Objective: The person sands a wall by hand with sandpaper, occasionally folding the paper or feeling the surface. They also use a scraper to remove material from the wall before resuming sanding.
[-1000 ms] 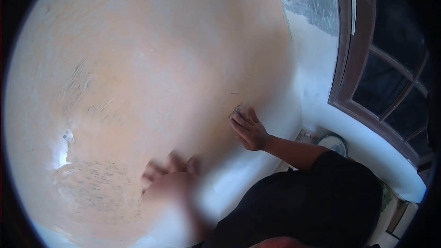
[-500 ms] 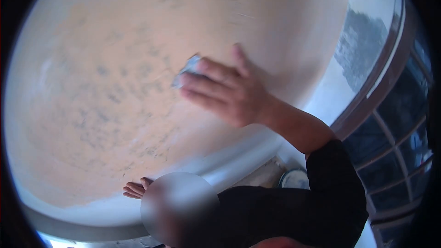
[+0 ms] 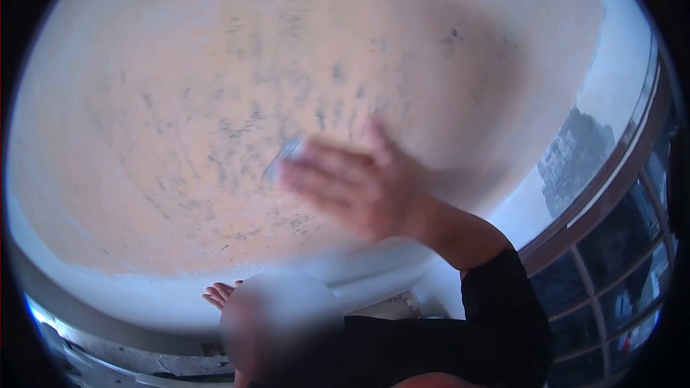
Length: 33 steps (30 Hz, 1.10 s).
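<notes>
My right hand (image 3: 352, 183), blurred by motion, lies over a broad peach-tinted wall (image 3: 180, 79) with its thumb lifted away from the fingers. Under its fingertips a small grey sheet (image 3: 284, 159), like folded sandpaper, sticks out to the left. Dark scuff marks (image 3: 244, 126) speckle the wall around and above this hand. At the lower left, the fingers of my left hand (image 3: 218, 293) are stretched out in front of the pale band below the peach area. A round blur hides the rest of that hand and its wrist.
A rough grey patch (image 3: 578, 158) shows on the pale wall to the right, beside a brown-framed window (image 3: 604, 280) with dark panes. A curved ledge (image 3: 144, 373) runs along the lower left. My black sleeve (image 3: 503, 302) fills part of the lower right.
The view has shifted, so the window and grey patch sit lower and the scuff marks further right. My right hand appears lower in the picture, still holding the grey sheet. My left hand stays outstretched.
</notes>
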Motion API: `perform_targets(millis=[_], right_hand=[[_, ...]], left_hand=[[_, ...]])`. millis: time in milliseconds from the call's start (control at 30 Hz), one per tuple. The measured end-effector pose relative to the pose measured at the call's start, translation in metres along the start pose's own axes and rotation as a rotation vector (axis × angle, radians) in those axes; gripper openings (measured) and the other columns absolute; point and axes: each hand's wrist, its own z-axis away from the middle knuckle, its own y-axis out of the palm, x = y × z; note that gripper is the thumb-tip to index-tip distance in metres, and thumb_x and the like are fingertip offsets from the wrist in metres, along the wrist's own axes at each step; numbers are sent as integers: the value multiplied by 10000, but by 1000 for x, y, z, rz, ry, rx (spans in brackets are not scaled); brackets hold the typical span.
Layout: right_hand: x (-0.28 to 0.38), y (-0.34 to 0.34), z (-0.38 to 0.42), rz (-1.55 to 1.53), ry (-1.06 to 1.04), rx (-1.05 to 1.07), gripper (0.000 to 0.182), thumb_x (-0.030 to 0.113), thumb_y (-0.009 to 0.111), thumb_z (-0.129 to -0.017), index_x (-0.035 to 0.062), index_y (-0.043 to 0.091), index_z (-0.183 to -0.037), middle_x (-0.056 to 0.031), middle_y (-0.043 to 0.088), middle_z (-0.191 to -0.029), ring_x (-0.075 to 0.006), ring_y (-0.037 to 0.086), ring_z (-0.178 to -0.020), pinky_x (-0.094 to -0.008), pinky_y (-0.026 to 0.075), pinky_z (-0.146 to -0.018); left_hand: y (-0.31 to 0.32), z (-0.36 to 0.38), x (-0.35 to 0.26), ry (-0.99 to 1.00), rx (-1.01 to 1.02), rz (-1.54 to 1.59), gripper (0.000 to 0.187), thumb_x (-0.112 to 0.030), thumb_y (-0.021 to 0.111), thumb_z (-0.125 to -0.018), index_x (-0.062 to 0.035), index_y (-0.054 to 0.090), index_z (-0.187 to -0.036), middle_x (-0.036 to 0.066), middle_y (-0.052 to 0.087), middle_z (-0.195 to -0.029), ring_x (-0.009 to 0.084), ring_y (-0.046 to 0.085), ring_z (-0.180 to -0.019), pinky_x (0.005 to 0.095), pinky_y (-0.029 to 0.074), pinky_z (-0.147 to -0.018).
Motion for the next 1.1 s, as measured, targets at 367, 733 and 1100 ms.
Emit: perform_targets(millis=[367, 733, 1100], right_hand=[[50, 36, -74, 7, 211, -58, 476, 284, 454, -947, 93, 532, -1376, -98, 429, -1500, -310, 318, -1432, -668, 72, -1115], [73, 36, -7, -1345, 181, 17, 338, 74, 521, -921, 8, 589, -1245, -155, 628, -1240, -269, 599, -1176, -444, 311, -1118], [73, 47, 45, -1548, 396, -173, 345, 90, 493, -983, -73, 493, -1287, -162, 588, -1190, -164, 587, -998, -288, 468, -860]], left_hand=[[-24, 10, -15, -228, 244, 200, 650, -317, 630, -892, -110, 376, -1453, 298, 162, -1561, 488, 98, -1455, 641, 95, -1137], [-106, -48, -64, -551, 153, 599, 168, -112, 672, -842, -58, 700, -999, 117, 707, -979, 315, 650, -939, 409, 476, -889], [-122, -121, -153, -724, -23, 1004, 347, -258, 620, -942, -27, 609, -1200, 107, 693, -1005, 217, 642, -1009, 376, 471, -934]])
